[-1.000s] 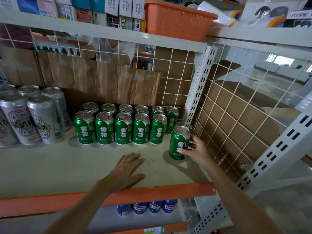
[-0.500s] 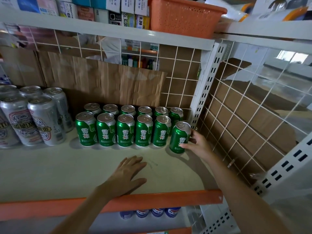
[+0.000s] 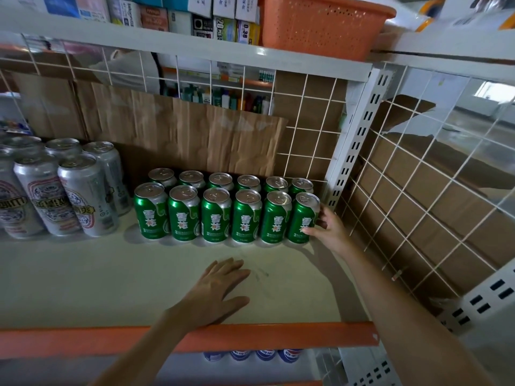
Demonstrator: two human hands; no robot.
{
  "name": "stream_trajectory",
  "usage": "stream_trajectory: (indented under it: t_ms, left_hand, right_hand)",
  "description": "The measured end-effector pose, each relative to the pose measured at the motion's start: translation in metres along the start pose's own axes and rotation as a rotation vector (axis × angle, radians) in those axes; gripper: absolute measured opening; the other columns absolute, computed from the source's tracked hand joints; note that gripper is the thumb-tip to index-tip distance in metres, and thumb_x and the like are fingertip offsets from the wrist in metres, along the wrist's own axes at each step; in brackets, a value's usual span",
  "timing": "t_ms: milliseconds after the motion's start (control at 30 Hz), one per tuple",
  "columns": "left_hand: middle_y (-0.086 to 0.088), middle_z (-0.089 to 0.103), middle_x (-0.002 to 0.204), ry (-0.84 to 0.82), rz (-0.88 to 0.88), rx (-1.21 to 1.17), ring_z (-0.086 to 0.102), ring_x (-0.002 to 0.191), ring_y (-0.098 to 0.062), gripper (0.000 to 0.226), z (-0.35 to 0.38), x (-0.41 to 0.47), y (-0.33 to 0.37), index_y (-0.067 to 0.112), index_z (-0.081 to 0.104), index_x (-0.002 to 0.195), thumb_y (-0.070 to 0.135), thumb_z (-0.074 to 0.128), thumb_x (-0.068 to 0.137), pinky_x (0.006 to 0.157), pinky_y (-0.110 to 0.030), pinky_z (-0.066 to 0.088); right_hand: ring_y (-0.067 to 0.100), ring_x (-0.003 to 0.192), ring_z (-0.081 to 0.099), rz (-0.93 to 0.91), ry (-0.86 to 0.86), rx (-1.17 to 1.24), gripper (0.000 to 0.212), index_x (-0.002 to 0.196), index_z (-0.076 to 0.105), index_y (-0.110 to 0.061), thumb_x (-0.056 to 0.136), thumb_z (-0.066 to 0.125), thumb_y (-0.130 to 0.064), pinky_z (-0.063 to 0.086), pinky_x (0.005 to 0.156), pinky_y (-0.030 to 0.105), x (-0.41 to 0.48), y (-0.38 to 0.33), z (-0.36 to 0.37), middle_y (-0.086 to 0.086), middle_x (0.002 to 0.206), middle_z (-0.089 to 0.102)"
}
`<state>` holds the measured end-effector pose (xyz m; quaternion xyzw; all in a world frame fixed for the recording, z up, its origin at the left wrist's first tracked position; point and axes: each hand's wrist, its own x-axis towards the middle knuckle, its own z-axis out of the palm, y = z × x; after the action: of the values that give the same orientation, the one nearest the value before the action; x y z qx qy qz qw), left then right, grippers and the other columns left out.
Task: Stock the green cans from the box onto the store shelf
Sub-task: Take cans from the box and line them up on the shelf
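The last green can (image 3: 303, 218) stood at the right end of the front row (image 3: 214, 215), close against its neighbour, on the pale shelf (image 3: 83, 280). The right hand (image 3: 330, 231) held it from the side, thumb low on the label and fingers curled behind. With that can the front row counted six, and a back row (image 3: 220, 181) of six more green cans stood right behind it. The left hand (image 3: 220, 291) lay flat, palm down, fingers straight and a little spread, on the bare shelf near its orange front edge (image 3: 278, 335), well apart from the cans. Left of the green ones stood taller silver cans (image 3: 78, 196). Behind them all a sheet of brown cardboard (image 3: 195, 137) leaned against the white wire grid (image 3: 315, 129). On the shelf above sat small boxes (image 3: 200, 15) and an orange basket (image 3: 320, 23). Below the orange edge, the tops of some blue cans (image 3: 253, 355) showed.
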<state>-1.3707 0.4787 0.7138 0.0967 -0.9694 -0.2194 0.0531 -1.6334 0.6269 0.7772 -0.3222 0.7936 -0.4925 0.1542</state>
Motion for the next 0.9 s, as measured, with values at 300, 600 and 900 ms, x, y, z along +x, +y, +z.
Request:
stream_trajectory:
  t_ms: [300,600,900]
  left_hand:
    - [0.011,0.018,0.154,-0.001,-0.019,0.003,0.007,0.143,-0.007,0.101,-0.002,0.000,0.001,0.034,0.030,0.143,0.086,0.008,0.060,0.111,-0.020,-0.007]
    - [0.009,0.019,0.154,-0.002,-0.011,-0.024,0.007,0.143,-0.009,0.108,-0.003,0.000,0.002,0.033,0.030,0.143,0.090,0.002,0.056,0.111,-0.021,-0.005]
    - [0.001,0.027,0.152,0.016,-0.046,-0.068,0.017,0.142,-0.014,0.094,-0.007,-0.002,0.006,0.025,0.038,0.141,0.072,0.019,0.062,0.113,-0.026,0.006]
  right_hand:
    - [0.021,0.117,0.049,-0.015,-0.004,-0.018,0.071,0.134,0.041,-0.004,0.072,0.073,0.008,0.043,0.084,0.007,0.006,0.002,0.000,0.003,0.121,0.052]
    - [0.025,0.124,0.046,0.077,0.040,-0.065,0.082,0.143,0.032,-0.011,0.074,0.078,-0.013,0.036,0.106,0.049,-0.015,-0.004,0.010,0.006,0.136,0.046]
    - [0.023,0.131,0.040,0.097,-0.024,-0.362,0.067,0.146,0.027,-0.013,0.090,0.059,-0.032,0.035,0.101,0.033,-0.070,-0.011,0.036,0.008,0.148,0.035]
